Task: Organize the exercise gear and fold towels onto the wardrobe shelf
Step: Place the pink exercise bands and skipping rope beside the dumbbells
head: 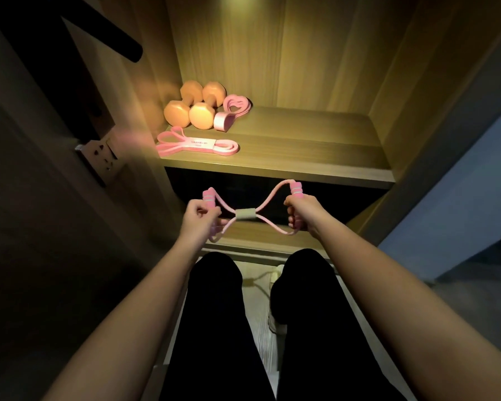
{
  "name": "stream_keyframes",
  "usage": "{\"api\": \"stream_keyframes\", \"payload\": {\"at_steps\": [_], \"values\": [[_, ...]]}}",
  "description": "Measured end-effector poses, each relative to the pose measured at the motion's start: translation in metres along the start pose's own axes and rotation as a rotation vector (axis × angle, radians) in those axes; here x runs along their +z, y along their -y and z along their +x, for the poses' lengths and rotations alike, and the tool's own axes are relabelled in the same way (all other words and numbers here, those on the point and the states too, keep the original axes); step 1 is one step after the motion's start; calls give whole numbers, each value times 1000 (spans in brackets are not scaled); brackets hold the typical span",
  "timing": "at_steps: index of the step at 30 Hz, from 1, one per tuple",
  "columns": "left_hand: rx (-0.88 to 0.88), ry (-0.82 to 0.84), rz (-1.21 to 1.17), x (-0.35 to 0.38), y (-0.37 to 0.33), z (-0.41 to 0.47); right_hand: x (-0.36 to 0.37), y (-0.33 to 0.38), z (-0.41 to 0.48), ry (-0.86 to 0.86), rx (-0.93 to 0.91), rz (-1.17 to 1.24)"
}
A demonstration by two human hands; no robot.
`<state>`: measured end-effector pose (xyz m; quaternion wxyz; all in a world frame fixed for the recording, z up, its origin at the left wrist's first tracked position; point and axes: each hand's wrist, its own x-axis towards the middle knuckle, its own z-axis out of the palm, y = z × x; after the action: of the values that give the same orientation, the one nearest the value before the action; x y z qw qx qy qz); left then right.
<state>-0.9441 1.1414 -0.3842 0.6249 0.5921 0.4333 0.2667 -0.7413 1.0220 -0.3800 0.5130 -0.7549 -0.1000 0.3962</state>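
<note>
Here the wardrobe shelf point(301, 140) runs just beyond and above both hands, with plain wood showing ahead of the right grip. The figure-eight puller point(245, 214) hangs in the air short of the shelf's front edge, drawn taut between the grips, its pale centre sleeve midway. Up and left of the left grip lie two orange dumbbells point(194, 107). Nearer that grip is a flat pink band point(197, 146), and just right of the dumbbells a looped pink band point(233, 110). The left hand point(198, 219) and right hand point(301, 211) each curl tight round a foam handle. To place it well, I would ease the stretch first, lift both handles together over the edge, and lay the puller flat ahead of the right grip, not on the bands.
</note>
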Motion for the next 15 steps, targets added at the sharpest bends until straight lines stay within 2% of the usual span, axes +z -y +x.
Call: {"api": "stream_keyframes", "payload": {"at_steps": [3,7,11,15], "values": [[-71,-134,82,-7,-2,5,-15,-7,6,-24,13,36],[-99,-293,175,-29,-6,12,-44,-14,14,-104,5,-40],[-143,-293,251,-44,-10,21,-67,-16,18,-170,40,-42],[-281,-254,132,-51,-11,34,-80,-17,19,-168,61,33]]}}
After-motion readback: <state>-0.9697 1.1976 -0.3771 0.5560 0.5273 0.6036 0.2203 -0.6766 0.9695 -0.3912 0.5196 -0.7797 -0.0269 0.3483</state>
